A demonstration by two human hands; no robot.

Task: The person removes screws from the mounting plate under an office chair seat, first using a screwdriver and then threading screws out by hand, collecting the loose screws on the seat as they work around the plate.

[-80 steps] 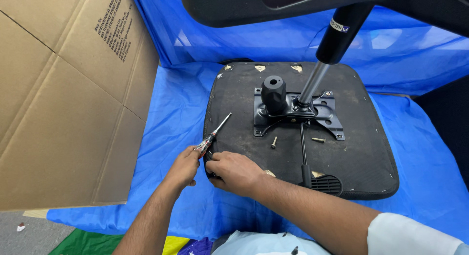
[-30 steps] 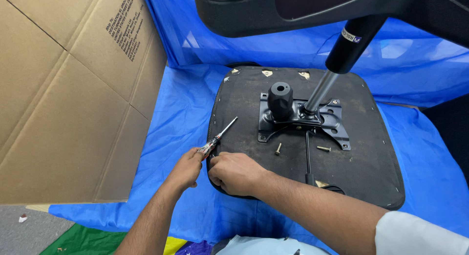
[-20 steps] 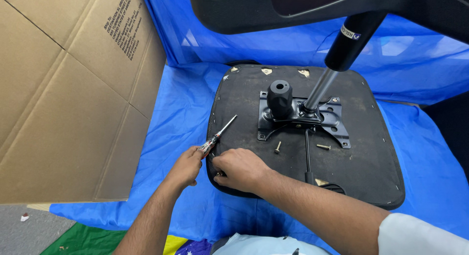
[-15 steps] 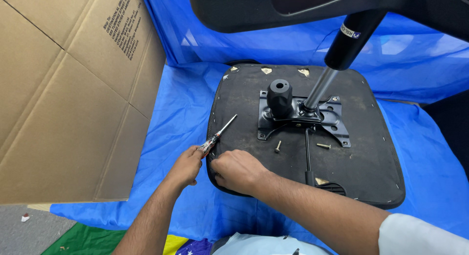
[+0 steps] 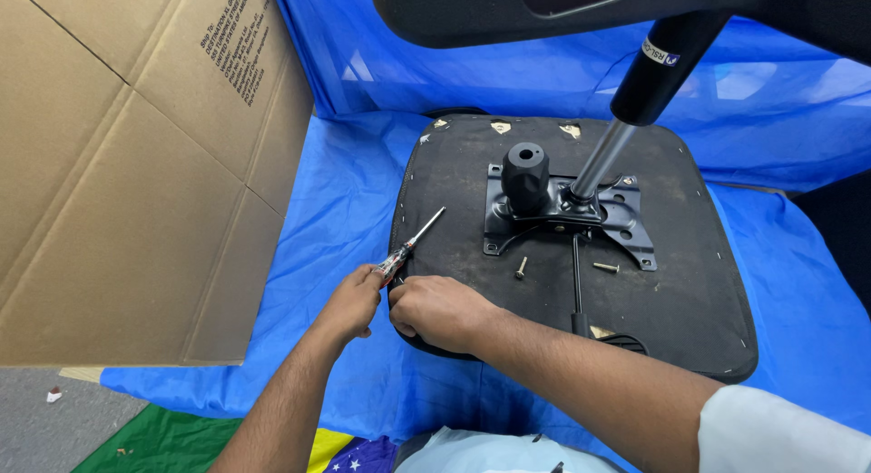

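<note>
An upturned black chair seat [image 5: 671, 282] lies on a blue plastic sheet [image 5: 336, 210]. My left hand [image 5: 349, 302] grips the handle of a screwdriver [image 5: 410, 245], whose shaft rests on the seat's left side and points up and right. My right hand [image 5: 437, 312] presses on the seat's front left edge, fingers curled over the rim next to the left hand. A black metal mounting plate [image 5: 626, 221] with a knob [image 5: 525, 173] and a gas cylinder [image 5: 635, 101] sits at the seat's centre. Two loose screws [image 5: 521, 268] lie below the plate.
A large flattened cardboard box [image 5: 127, 165] stands at the left. A black chair part [image 5: 544, 10] overhangs the top of the view. A lever with a black grip [image 5: 578, 282] runs from the plate toward me. Colourful cloth [image 5: 172, 441] lies at the bottom left.
Both hands stay at the seat's front left edge with small finger shifts of the right hand. The view has shifted slightly; the screwdriver remains in the left hand.
</note>
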